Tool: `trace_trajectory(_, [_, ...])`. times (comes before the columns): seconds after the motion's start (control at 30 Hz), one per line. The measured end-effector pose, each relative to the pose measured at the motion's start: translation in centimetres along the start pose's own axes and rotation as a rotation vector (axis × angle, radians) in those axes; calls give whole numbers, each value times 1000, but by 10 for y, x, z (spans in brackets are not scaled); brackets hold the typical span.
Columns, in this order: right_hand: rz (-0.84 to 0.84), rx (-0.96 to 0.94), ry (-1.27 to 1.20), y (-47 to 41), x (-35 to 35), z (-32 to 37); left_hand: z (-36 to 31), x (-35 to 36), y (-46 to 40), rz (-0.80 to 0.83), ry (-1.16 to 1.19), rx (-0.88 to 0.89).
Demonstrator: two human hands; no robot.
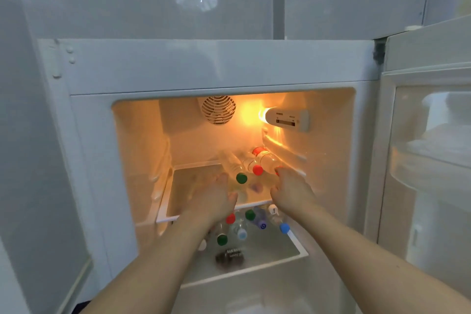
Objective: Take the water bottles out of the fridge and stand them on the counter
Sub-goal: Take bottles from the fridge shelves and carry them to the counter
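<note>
The fridge [204, 69] stands open and lit inside. On its upper glass shelf [175, 215] lie clear water bottles, caps toward me: one with a green cap [241, 178], one with a red cap [257, 170], and a third [267, 160] by the right wall. My left hand [216, 197] reaches in over the shelf, fingers straight, just left of the green-capped bottle. My right hand [290, 190] has its fingertips at the cap end of the right bottle; whether it touches is unclear. Several more bottles [254, 222] lie on the lower shelf.
The fridge door [428, 150] hangs open on the right, with door racks. A round fan grille [218, 109] and a lamp and control box [288, 118] sit at the back top. A dark label [230, 255] lies on the lower shelf front. Grey cabinet panels surround the fridge.
</note>
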State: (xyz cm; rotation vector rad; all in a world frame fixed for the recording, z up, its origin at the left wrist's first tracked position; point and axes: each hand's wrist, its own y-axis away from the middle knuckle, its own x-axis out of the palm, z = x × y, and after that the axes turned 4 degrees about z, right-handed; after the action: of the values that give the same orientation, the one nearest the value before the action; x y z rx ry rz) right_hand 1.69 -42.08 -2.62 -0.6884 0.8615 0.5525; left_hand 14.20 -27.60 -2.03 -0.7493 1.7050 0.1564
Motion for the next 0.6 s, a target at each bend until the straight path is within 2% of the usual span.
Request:
trace_trajectory(0.17, [-31,42,43,-63,31,-28,2,29,-59,16,48,-30])
trace_trajectory(0.33, [-39,85,52,-111,68,-51,16,63,-109,78,217,-106])
trace_trajectory(0.6, [-66,60,95,-148,81,-62,25,88,-145,43,181,-139])
